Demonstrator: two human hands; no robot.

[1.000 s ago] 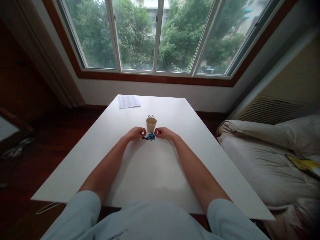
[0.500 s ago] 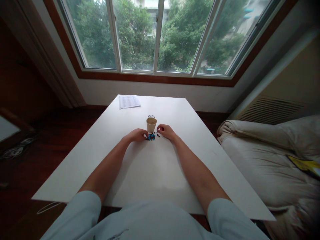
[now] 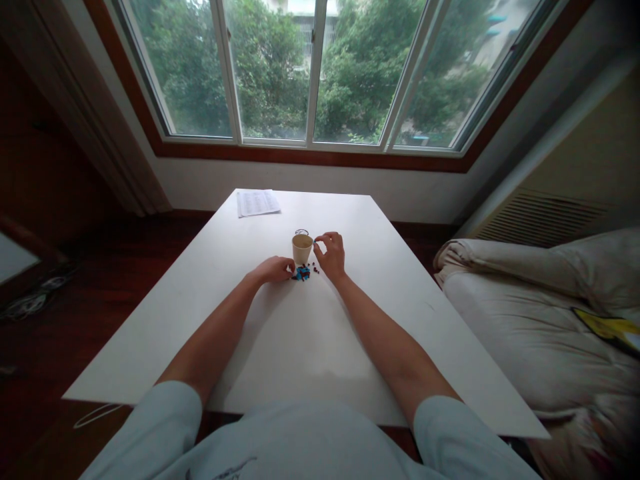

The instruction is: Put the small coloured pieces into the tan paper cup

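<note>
A beige paper cup (image 3: 302,251) stands upright near the middle of the table. Just in front of it lies a small heap of blue and dark red beads (image 3: 303,273), with a few dark red beads (image 3: 315,269) loose at its right. My right hand (image 3: 331,255) is raised beside the cup's right rim, thumb and forefinger pinched on what looks like a small blue bead (image 3: 315,243). At the heap's left edge rests my left hand (image 3: 277,269), its fingers curled together. Whatever is between those fingertips is hidden.
Behind the cup lies a thin dark loop (image 3: 301,233) on the white table (image 3: 310,347). Printed sheets (image 3: 259,203) lie at its far left corner. A covered sofa (image 3: 530,320) stands to the right, and a window (image 3: 315,73) is beyond the table.
My right hand has risen from the loose beads up to the cup's right rim, fingers still pinched. The left hand has stayed by the heap.
</note>
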